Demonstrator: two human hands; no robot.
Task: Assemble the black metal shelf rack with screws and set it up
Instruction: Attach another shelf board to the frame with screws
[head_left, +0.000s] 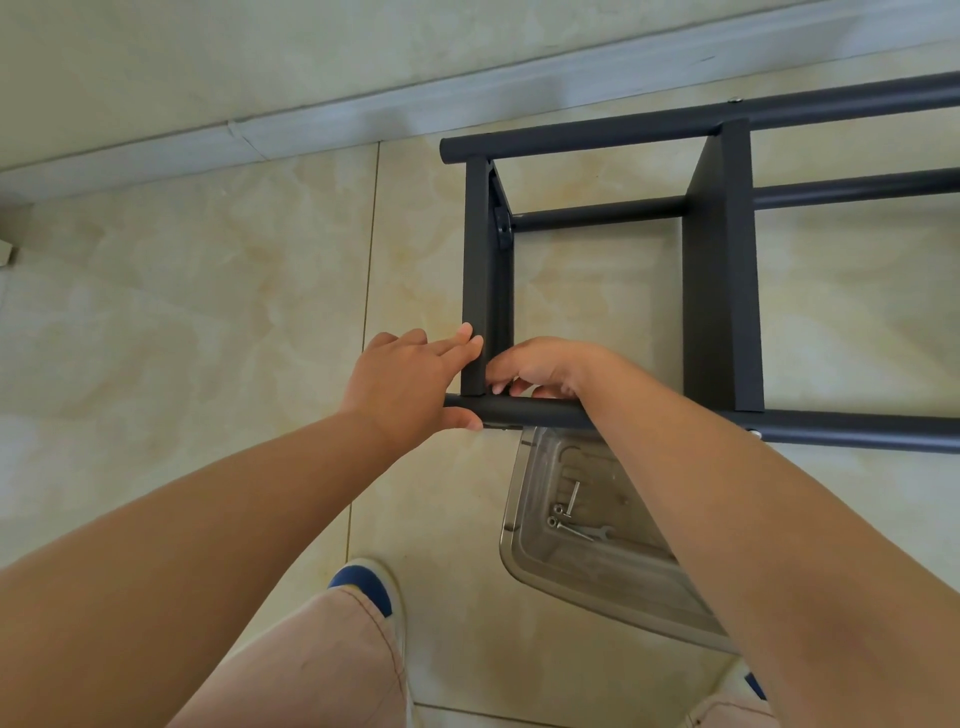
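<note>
**Both hands at near-left rack joint**

Left hand (410, 382): fingers straight against the end crossbar (475, 280), thumb under the near tube (524, 409). Not clenched. Right hand (540, 366): fingers curled down at the joint; can't tell what they pinch, if anything. Black rack (724, 270) lies on its side on the tile floor (182, 312), 12 to 3 o'clock of the hands. Steel tray (524, 564) at 6 o'clock holds screws (555, 515) and a wrench (584, 534). Shoe (366, 582) at 7.
</note>
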